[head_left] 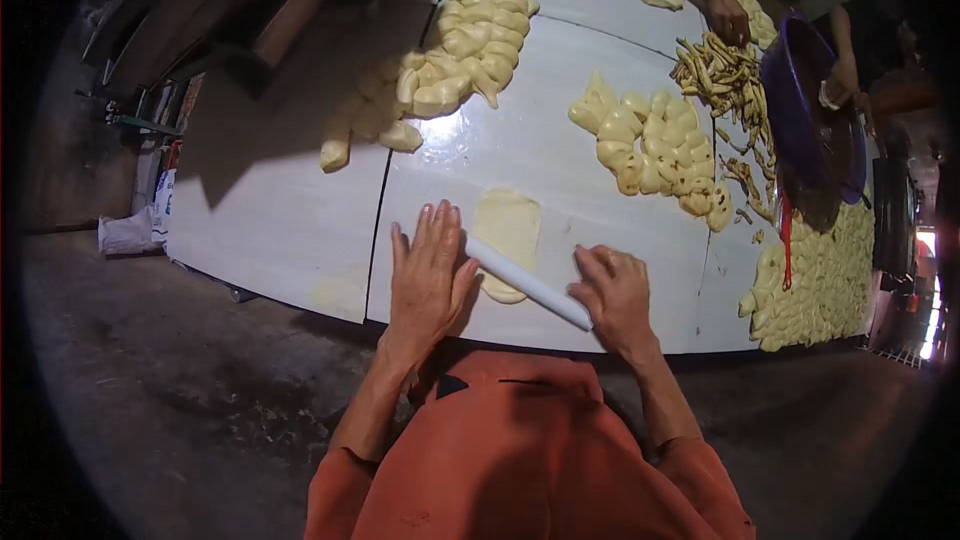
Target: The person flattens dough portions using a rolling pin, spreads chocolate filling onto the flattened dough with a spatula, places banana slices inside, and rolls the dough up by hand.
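Observation:
A flattened oval sheet of pale yellow dough [508,215] lies on the white tabletop close in front of me. Across its lower part rests a white rolling pin [545,294], slanting down to the right. My left hand [428,265] is beside the pin's upper left end, flat with fingers stretched out. At the lower right end is my right hand [615,292], its fingers loosely bent and apart, not wrapped round the pin. Whether either palm touches the pin is hard to see.
Dough pieces [465,45] lie clustered at far left; filled-looking ones [660,145] sit right of centre. Brown finger-shaped pieces [720,80] are heaped near a purple basin [800,100]. Another person's hand [728,18] reaches that heap. More dough [815,285] covers the right end.

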Available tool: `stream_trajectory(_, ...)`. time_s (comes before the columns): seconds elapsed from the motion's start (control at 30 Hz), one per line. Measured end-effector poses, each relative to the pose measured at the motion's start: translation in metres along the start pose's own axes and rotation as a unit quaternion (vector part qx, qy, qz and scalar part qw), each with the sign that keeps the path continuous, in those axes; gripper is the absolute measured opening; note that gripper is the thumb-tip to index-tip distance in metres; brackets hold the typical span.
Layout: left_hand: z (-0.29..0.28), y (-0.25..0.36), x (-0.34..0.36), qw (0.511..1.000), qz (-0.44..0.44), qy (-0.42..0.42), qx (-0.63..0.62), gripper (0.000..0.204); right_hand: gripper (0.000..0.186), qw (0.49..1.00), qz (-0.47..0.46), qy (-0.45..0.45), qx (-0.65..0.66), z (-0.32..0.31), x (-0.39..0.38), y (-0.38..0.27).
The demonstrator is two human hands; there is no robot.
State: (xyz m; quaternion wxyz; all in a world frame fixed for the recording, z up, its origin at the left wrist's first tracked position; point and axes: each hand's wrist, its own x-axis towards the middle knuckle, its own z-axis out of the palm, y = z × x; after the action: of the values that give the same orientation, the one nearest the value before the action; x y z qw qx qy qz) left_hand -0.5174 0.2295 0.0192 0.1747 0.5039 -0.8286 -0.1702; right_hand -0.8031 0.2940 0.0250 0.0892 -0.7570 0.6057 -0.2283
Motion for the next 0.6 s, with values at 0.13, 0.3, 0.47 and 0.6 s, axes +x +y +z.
stream_trajectory(0.13,0.012,0.001,0.004,1.000,0.007,-0.003,-0.006,0.070,0.051,0.994,-0.065,-0.075,0.047,0.006,0.008,-0.039)
stream_trajectory(0.3,0.016,-0.010,-0.008,1.000,-0.003,0.008,-0.025,0.070,0.051,0.993,0.077,-0.008,0.086,0.010,-0.001,-0.015)
stream_trajectory(0.47,-0.018,-0.035,0.010,0.996,-0.087,0.031,-0.012,0.063,0.051,0.983,0.127,0.031,-0.126,-0.013,0.027,0.021)
stream_trajectory(0.6,-0.037,-0.083,0.028,0.987,-0.094,0.126,0.013,0.055,0.043,0.995,0.031,0.090,0.020,0.021,0.094,-0.021)
